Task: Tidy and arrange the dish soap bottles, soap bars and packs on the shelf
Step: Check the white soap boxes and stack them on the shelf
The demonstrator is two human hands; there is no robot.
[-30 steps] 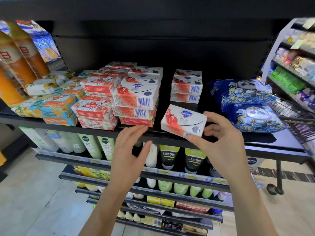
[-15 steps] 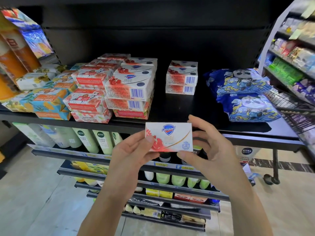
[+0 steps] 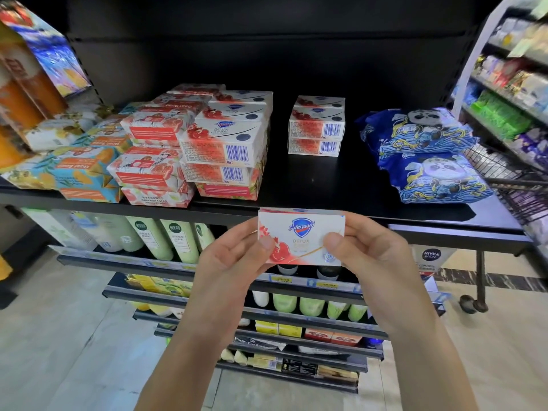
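At the far left of the shelf (image 3: 341,191) the tall orange bottles (image 3: 20,93) stand upright. Beside them the goat soap packs (image 3: 86,179) and the pomegranate-wrapped soap bars (image 3: 148,173) lie flat in low piles, and the tall Safeguard stack (image 3: 225,143) touches those bars. The flat lie is probably what lets them be stacked.

The left hand (image 3: 228,262) pinches the Safeguard soap box (image 3: 301,237) at its left end. Its thumb (image 3: 265,243) presses on the printed front, and its other fingers are hidden behind the box. The box is off the shelf, in the air just in front of the front edge and below the bare strip. Holding it by both ends leaves the label free to read, so this looks like a check of which pile it belongs to.

Behind it, a short Safeguard stack (image 3: 317,129) stands apart from the tall one, its barcode sides facing out. That is a likely home for the box. The right hand (image 3: 376,256) mirrors the left, with its thumb (image 3: 333,241) on the front and its fingers behind. The blue panda packs (image 3: 430,161) lie furthest right.

The box's broad face points at the camera with the logo upright. Its long axis runs left to right, level with the shelf edge. To match the stacks it would need tipping flat.
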